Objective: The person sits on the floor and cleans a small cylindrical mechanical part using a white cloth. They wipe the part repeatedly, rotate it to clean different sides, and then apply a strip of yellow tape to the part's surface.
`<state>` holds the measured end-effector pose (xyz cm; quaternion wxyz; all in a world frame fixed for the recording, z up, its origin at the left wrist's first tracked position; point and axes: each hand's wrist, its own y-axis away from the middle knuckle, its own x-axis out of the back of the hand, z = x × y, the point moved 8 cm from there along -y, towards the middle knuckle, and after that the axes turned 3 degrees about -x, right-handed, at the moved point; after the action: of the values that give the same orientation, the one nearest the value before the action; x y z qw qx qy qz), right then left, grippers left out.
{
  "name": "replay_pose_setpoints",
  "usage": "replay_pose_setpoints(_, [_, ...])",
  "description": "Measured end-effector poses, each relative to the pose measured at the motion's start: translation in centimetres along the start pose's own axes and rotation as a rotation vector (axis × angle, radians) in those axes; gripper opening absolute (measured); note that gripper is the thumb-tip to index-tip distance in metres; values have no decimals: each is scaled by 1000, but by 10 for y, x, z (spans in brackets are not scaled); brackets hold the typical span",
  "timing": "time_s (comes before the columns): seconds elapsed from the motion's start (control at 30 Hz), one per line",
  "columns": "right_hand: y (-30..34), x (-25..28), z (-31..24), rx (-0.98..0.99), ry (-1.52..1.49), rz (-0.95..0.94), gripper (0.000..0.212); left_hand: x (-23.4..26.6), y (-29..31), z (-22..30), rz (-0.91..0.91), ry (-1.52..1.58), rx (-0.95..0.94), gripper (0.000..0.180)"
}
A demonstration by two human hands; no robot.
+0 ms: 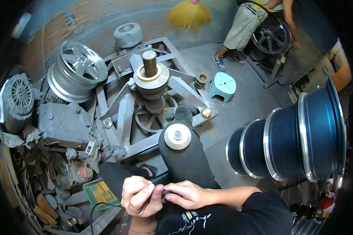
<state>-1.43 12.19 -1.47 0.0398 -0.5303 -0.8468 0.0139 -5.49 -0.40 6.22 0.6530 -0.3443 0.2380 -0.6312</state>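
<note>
My left hand [142, 196] and my right hand [188, 194] meet low in the middle, in front of my black shirt. Fingers of both are closed in a pinch around a small dark piece [165, 192], mostly hidden between the fingertips. Just beyond them a black bar-like shape [160, 179] shows; whether it is held I cannot tell. A black cable [102, 203] curves up towards my left wrist. On my dark-trousered knee sits a pale round metal cap [177, 136] with a bolt-like centre, touched by neither hand.
Ahead stands a grey steel machine frame [125, 117] with a threaded spindle [149, 64]. A silver wheel rim [77, 70] leans at left, near a motor [19, 100]. Dark rims [284, 143] are stacked at right. Beyond a blue stool [222, 87], another person [243, 23] handles a wheel [271, 37].
</note>
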Motion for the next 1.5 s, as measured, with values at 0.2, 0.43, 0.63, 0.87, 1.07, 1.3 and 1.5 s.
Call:
replay_pose_setpoints(0.2, [4, 20, -9, -131, -182, 58, 23, 26, -2, -28, 298, 314, 254, 23])
replay_pose_setpoints(0.43, [14, 72, -33, 126, 215, 487, 13, 35, -11, -34, 13, 161, 248, 20])
replay_pose_setpoints(0.63, [11, 79, -36, 110, 64, 572, 25, 23, -33, 16, -208, -394, -88, 40])
replay_pose_setpoints(0.87, [-5, 73, -39, 10, -68, 494, 33, -3, -6, 8, -400, -311, -25, 22])
replay_pose_setpoints(1.07, [19, 126, -64, 483, 149, 596, 29, 83, -26, -32, -52, -359, 15, 10])
replay_pose_setpoints(1.3, [46, 219, 107, -205, 226, 928, 39, 341, 56, -243, 1058, 395, 680, 24])
replay_pose_setpoints(1.5, [88, 174, 222, -545, -257, 632, 52, 427, 18, -290, 927, -135, 706, 18])
